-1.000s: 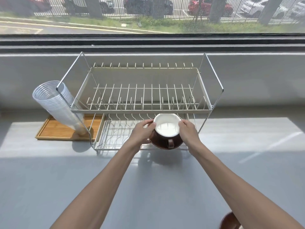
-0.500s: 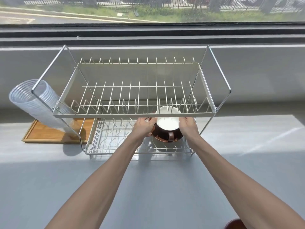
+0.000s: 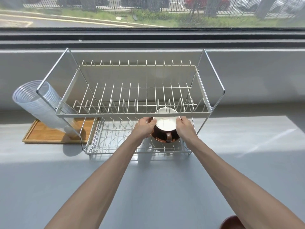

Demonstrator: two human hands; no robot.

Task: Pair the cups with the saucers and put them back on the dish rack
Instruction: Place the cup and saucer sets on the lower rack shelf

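Note:
A brown cup [image 3: 165, 123] with a white inside and a handle facing me sits on a brown saucer [image 3: 158, 140]. The pair is on the right half of the lower tier of a two-tier wire dish rack [image 3: 115, 146], partly under the upper tier's front rail. My left hand [image 3: 145, 127] grips the left side of the cup and saucer. My right hand [image 3: 184, 128] grips the right side. Another brown piece [image 3: 231, 223] shows at the bottom edge, partly hidden behind my right forearm.
The upper tier [image 3: 132, 111] of the rack holds nothing. A leaning stack of clear plastic cups [image 3: 41, 106] stands on a wooden tray [image 3: 49, 134] left of the rack. A grey sill wall and window run behind the grey counter [image 3: 148, 187].
Both hands have carried the cup and saucer forward and down, from in front of the rack into the lower tier, under the upper rail. The view has come closer to the rack.

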